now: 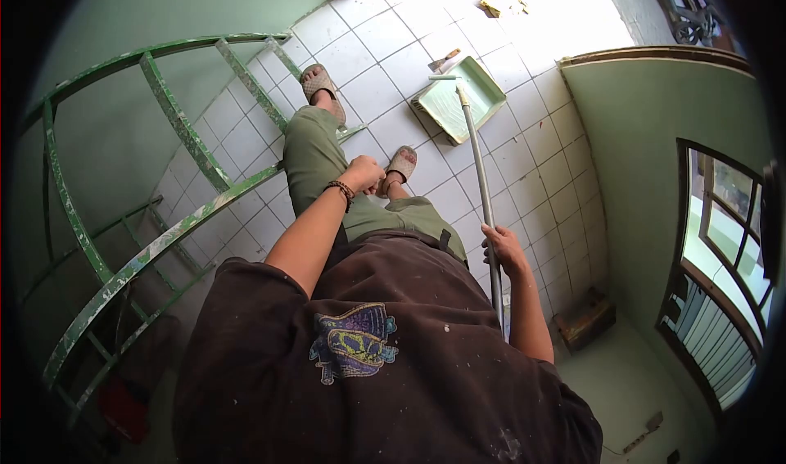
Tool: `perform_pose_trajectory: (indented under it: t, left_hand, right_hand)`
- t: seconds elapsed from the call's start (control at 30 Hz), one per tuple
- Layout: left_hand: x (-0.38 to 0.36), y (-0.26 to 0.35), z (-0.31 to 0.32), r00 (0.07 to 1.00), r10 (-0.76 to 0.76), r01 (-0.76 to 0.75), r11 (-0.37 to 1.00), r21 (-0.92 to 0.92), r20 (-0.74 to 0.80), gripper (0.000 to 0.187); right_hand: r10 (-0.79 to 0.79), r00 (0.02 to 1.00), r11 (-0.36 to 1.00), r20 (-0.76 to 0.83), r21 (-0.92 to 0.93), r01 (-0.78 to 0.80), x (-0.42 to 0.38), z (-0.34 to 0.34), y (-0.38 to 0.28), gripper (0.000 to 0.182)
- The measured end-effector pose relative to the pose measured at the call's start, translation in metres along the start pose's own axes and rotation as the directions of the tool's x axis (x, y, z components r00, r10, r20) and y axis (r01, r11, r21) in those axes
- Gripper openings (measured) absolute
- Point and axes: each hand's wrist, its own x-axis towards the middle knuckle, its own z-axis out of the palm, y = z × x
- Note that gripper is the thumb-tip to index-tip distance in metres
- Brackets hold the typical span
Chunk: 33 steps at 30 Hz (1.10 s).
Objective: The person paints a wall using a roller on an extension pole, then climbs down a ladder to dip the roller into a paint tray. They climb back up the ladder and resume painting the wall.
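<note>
My right hand (506, 250) is closed around a long metal pole (481, 165). The pole's far end reaches a paint tray (471, 104) on the tiled floor, where a roller (444, 78) lies at the tray's left edge. My left hand (365, 174) is in front of my green trousers, its fingers curled together above the thigh. Whether it holds anything small is hidden. A beaded bracelet is around that wrist.
A green, paint-marked metal ladder (182, 126) stands on the left, close to my foot. Beyond the tray lies a scraper (444, 59). A wooden box (584, 319) sits by the right wall, near a window (720, 218). A doorway edge (655, 53) is at the upper right.
</note>
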Motion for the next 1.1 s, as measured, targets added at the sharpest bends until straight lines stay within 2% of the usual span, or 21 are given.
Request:
perform_pose_trajectory:
  t: [0.03,0.07,0.1,0.17,0.2,0.27,0.37,0.43,0.47,0.53,0.63,0.67,0.87,1.1]
  left_hand:
    - [-0.003,0.005,-0.001,1.000,0.003,-0.004,1.000,0.021,0.011,0.018]
    - [-0.006,0.011,-0.002,1.000,-0.021,0.020,0.997,0.070,0.020,0.019]
    - [-0.009,0.016,-0.003,0.999,-0.046,0.043,0.992,0.116,0.025,0.020]
    - [-0.012,0.021,-0.003,0.997,-0.049,0.039,0.987,0.158,0.060,0.020]
    - [-0.014,0.021,-0.002,0.998,-0.041,0.032,0.988,0.151,0.052,0.019]
    - [-0.018,0.025,0.000,0.998,-0.036,0.027,0.986,0.162,0.048,0.017]
    - [-0.021,0.036,0.004,0.991,-0.043,0.022,0.986,0.162,0.126,0.013]
    - [-0.023,0.046,0.004,0.989,-0.046,0.020,0.984,0.177,0.142,0.011]
    - [-0.023,0.049,0.003,0.988,-0.021,-0.008,0.983,0.182,0.156,0.011]
    - [-0.023,0.056,0.000,0.986,0.002,-0.035,0.981,0.192,0.168,0.012]
    - [-0.026,0.064,-0.008,0.985,0.031,-0.063,0.981,0.185,0.168,0.013]
    - [-0.029,0.066,-0.010,0.987,0.035,-0.062,0.983,0.173,0.157,0.013]
    - [-0.031,0.055,-0.027,0.993,0.010,-0.030,0.984,0.174,0.114,0.014]
    - [-0.032,0.047,-0.032,0.994,-0.015,-0.003,0.986,0.165,0.106,0.015]
  right_hand:
    - [0.050,0.997,0.996,-0.053,-0.076,-0.054,0.001,-0.003,0.007,0.026]
    - [-0.055,0.987,0.967,-0.149,-0.252,0.016,0.006,-0.001,0.017,0.026]
    - [-0.053,0.986,0.972,-0.159,-0.235,0.014,0.009,-0.001,0.024,0.026]
    - [0.028,0.996,0.998,-0.090,0.052,-0.023,0.010,0.003,0.024,0.026]
    - [0.015,0.995,0.997,-0.100,0.082,-0.007,0.013,0.003,0.021,0.025]
    - [0.012,0.994,0.994,-0.113,0.113,0.001,0.027,0.004,0.014,0.025]
    - [0.017,0.991,0.990,-0.135,0.140,0.002,0.056,0.004,-0.004,0.021]
    - [-0.052,0.980,0.983,-0.191,0.165,0.084,0.070,0.005,-0.019,0.033]
    - [-0.048,0.980,0.982,-0.191,0.171,0.082,0.077,0.004,-0.027,0.033]
    - [-0.060,0.979,0.981,-0.193,0.169,0.094,0.089,0.003,-0.043,0.049]
    - [-0.053,0.983,0.974,-0.173,0.207,0.089,0.104,0.004,-0.057,0.048]
    - [-0.071,0.978,0.969,-0.194,0.219,0.114,0.113,0.006,-0.057,0.037]
    - [-0.065,0.977,0.966,-0.204,0.233,0.113,0.136,0.012,-0.062,0.019]
    - [-0.040,0.986,0.989,-0.163,0.132,0.062,0.139,0.012,-0.055,0.014]
